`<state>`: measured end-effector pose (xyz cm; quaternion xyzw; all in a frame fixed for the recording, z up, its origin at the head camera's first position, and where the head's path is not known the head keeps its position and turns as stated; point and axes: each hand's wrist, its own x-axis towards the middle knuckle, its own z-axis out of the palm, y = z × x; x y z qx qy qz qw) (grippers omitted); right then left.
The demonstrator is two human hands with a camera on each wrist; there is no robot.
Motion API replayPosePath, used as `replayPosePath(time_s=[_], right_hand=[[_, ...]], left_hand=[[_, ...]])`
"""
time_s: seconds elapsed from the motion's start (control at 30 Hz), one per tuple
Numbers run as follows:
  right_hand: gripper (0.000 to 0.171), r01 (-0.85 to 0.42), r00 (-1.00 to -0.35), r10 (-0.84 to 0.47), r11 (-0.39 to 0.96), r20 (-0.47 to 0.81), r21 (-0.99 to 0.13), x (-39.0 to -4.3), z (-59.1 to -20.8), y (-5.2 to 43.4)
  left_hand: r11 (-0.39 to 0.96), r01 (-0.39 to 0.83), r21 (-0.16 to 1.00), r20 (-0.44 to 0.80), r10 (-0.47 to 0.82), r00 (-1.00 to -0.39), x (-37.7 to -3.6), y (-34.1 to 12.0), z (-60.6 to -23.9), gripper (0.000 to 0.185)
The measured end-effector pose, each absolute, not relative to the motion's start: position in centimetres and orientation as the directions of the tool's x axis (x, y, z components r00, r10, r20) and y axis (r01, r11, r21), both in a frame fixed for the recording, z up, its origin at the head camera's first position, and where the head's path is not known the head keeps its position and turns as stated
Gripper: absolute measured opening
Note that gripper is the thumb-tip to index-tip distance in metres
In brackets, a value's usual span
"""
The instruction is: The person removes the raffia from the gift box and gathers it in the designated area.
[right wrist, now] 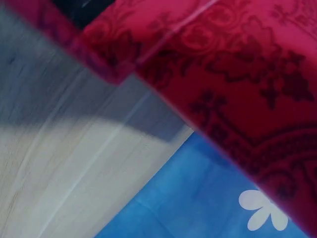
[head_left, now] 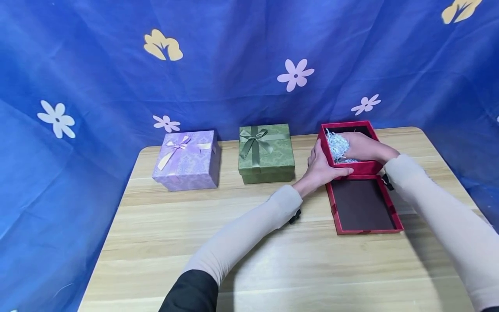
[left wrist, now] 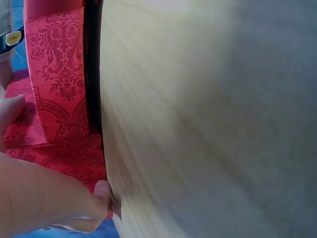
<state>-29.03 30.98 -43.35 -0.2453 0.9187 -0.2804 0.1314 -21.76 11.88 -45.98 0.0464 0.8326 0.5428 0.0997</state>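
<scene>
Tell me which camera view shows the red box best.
The head view: it shows the red box from above, with its open top and the blue paper shreds inside, though it is partly covered. The two wrist views show only parts of its patterned outside, up close.

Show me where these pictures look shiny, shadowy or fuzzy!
Head view: soft glare on the pale wood-grain tabletop, with shadows beside the long cream fabric sleeves. Left wrist view: white glare at the top edge, blurry wood grain. Right wrist view: dark shadow across the tabletop, soft focus on the rectangular red patterned box.
</scene>
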Motion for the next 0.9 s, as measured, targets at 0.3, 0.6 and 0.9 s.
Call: replayPosePath(time_s=[0.3, 0.6, 0.9], right_hand=[[0.057, -0.402, -0.854, -0.518, 0.713, -0.046, -0.574, -28.5, -41.4, 31.4], [0.056, -0.346, -0.891, -0.449, 0.763, -0.063, -0.545, -27.9, -38.4, 31.8], [0.047, -0.374, -0.895, -0.446, 0.780, -0.027, -0.501, -27.7, -35.0, 32.7]], left_hand=[[0.441, -0.041, 0.897, -0.138, 0.192, -0.972, -21.7, 12.1, -45.7, 0.133], [0.445, -0.047, 0.895, -0.147, 0.194, -0.970, -21.5, 11.9, -45.5, 0.132], [0.423, -0.040, 0.905, -0.139, 0.208, -0.968, -21.2, 11.7, -45.2, 0.133]])
